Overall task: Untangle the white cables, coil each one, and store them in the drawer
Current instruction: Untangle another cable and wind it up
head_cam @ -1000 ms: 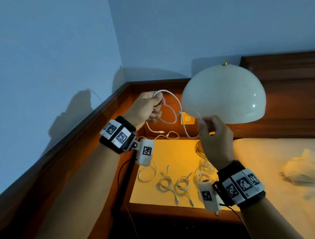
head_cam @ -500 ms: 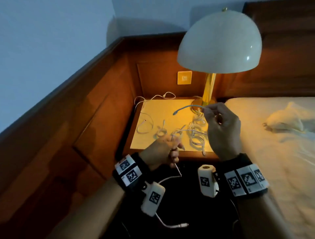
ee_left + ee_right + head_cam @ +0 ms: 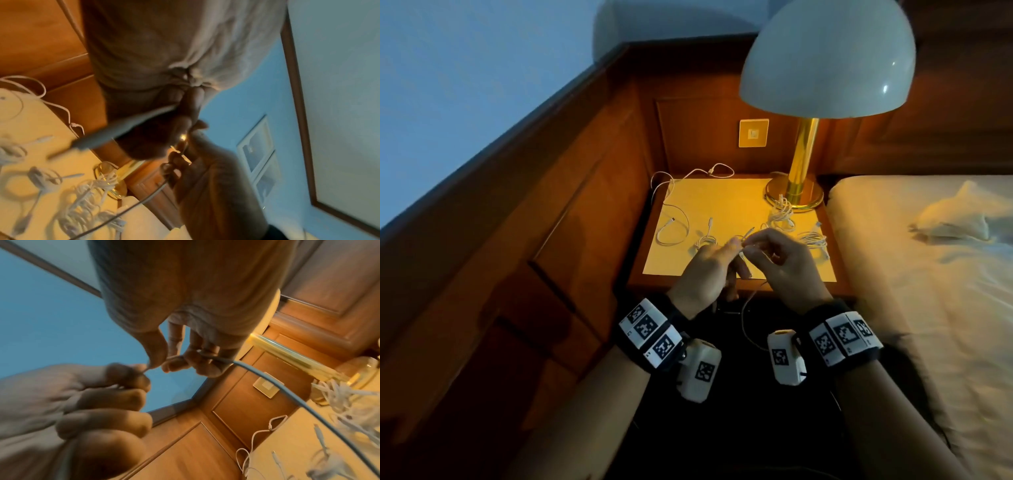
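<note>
Both hands meet above the front edge of the nightstand [image 3: 654,270], holding one white cable [image 3: 744,318] whose slack hangs into the dark below. My left hand [image 3: 732,255] grips it with curled fingers, and a blurred length of the cable [image 3: 123,128] runs out of that fist. My right hand [image 3: 755,246] pinches the cable [image 3: 287,394] between thumb and fingertips [image 3: 174,363]. On the tabletop lie a loose cable loop [image 3: 671,229], small coils [image 3: 705,240], a tangle [image 3: 780,216] by the lamp base and another coil [image 3: 813,240]. No drawer is visible.
A brass lamp [image 3: 803,161] with a white dome shade stands at the nightstand's back right. Wood panelling with a wall plate [image 3: 753,133] closes the back and left. A bed [image 3: 928,274] lies to the right. The floor below the hands is dark.
The hands dropped from up by the lamp shade. My left hand then rose from below the nightstand's edge and my right came down and nearer, so they now meet.
</note>
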### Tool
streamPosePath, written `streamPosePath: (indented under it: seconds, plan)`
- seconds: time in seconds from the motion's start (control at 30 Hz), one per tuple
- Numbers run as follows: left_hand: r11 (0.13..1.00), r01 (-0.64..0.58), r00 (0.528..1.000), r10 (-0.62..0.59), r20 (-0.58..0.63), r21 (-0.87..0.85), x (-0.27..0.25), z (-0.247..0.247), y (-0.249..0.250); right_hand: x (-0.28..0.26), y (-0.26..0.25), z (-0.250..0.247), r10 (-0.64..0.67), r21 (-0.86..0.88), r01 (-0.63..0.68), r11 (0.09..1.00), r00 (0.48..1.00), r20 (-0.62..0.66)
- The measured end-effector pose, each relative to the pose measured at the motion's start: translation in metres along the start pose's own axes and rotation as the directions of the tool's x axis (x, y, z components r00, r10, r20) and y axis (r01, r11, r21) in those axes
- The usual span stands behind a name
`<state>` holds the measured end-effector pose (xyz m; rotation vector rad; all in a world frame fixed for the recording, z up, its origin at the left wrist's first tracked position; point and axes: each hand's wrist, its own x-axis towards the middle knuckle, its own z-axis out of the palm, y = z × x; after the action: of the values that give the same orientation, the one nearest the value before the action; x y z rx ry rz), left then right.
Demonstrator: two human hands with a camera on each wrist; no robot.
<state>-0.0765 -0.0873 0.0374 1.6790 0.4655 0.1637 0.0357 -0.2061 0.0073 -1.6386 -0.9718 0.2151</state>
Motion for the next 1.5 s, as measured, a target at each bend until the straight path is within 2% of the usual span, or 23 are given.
streamPosePath:
  seconds: [0.1,0.17,0.23,0.3,0.37,0.43,0.53,0.6,0.7,0.8,0.87,0.93,0.97,1.07,1.17,1.23,1.3,1.37,1.4,1.5]
  plan:
    - [0.945,0.020,0.998,0.003,0.070,-0.325,-0.005,-0.005,0.001,-0.004,0.013,-0.005,0.045,0.058,-0.046,0.997,0.999,0.011]
    - [0.879,0.060,0.982,0.035,0.188,-0.473,-0.010,-0.011,-0.001,-0.009,0.023,-0.006,0.075,0.131,-0.074,0.989,0.997,-0.005]
    - [0.860,0.149,0.940,0.030,0.339,-0.488,-0.012,-0.012,-0.001,-0.011,0.028,-0.003,0.089,0.219,-0.079,0.973,0.995,-0.038]
    - [0.826,0.279,0.873,-0.006,0.488,-0.489,-0.011,-0.009,-0.004,-0.009,0.031,0.004,0.118,0.251,-0.105,0.962,0.992,-0.037]
    - [0.783,0.334,0.848,-0.006,0.530,-0.525,-0.006,-0.005,-0.006,-0.005,0.030,0.010,0.133,0.262,-0.123,0.957,0.991,-0.022]
    - [0.753,0.301,0.876,0.025,0.482,-0.585,0.000,-0.002,-0.007,-0.003,0.030,0.015,0.147,0.241,-0.137,0.961,0.989,-0.023]
    - [0.740,0.160,0.945,0.078,0.319,-0.653,0.014,0.001,-0.005,-0.003,0.031,0.022,0.137,0.114,-0.141,0.983,0.990,0.041]
    - [0.737,0.111,0.969,0.069,0.238,-0.666,0.026,-0.001,-0.006,-0.005,0.027,0.028,0.153,0.049,-0.157,0.986,0.985,0.077]
    - [0.737,0.064,0.978,0.089,0.190,-0.673,0.039,-0.005,-0.007,-0.005,0.017,0.031,0.156,-0.073,-0.150,0.986,0.984,0.088]
    - [0.735,-0.028,0.972,0.178,0.153,-0.678,0.049,-0.009,-0.011,-0.007,0.018,0.030,0.139,-0.168,-0.106,0.980,0.970,0.198]
    - [0.836,-0.083,0.969,0.195,0.153,-0.542,0.055,-0.012,-0.015,-0.008,0.019,0.030,0.135,-0.212,-0.092,0.973,0.971,0.199]
    - [0.963,-0.166,0.965,0.203,0.168,-0.211,0.057,-0.015,-0.017,-0.008,0.019,0.029,0.094,-0.271,-0.047,0.961,0.982,0.163]
    - [0.978,-0.207,0.959,0.210,0.188,-0.038,0.057,-0.015,-0.017,-0.007,0.018,0.027,0.065,-0.278,-0.019,0.960,0.986,0.154]
    - [0.906,-0.298,0.939,0.221,0.265,0.299,0.052,-0.016,-0.011,-0.006,0.014,0.023,0.034,-0.212,-0.003,0.977,0.989,0.145]
    - [0.825,-0.311,0.942,0.202,0.266,0.473,0.053,-0.022,-0.004,-0.006,0.003,0.017,0.084,-0.111,-0.072,0.991,0.990,0.114]
    - [0.810,-0.255,0.961,0.150,0.234,0.528,0.051,-0.027,0.001,-0.006,-0.006,0.012,0.105,-0.059,-0.101,0.993,0.992,0.067]
    - [0.909,-0.109,0.984,0.042,0.172,0.402,0.046,-0.030,0.006,-0.006,-0.015,0.009,0.116,0.000,-0.116,0.993,0.993,-0.008]
    - [0.984,0.006,0.979,-0.043,0.200,0.181,0.039,-0.033,0.010,-0.004,-0.018,0.006,0.093,0.069,-0.087,0.994,0.991,-0.094]
    - [0.993,0.033,0.963,-0.062,0.263,0.113,0.036,-0.032,0.010,-0.002,-0.019,0.005,0.082,0.092,-0.070,0.993,0.988,-0.134]
    - [0.978,0.170,0.868,-0.090,0.489,-0.122,0.033,-0.028,0.002,0.003,-0.015,0.004,0.073,0.150,-0.045,0.988,0.980,-0.184]
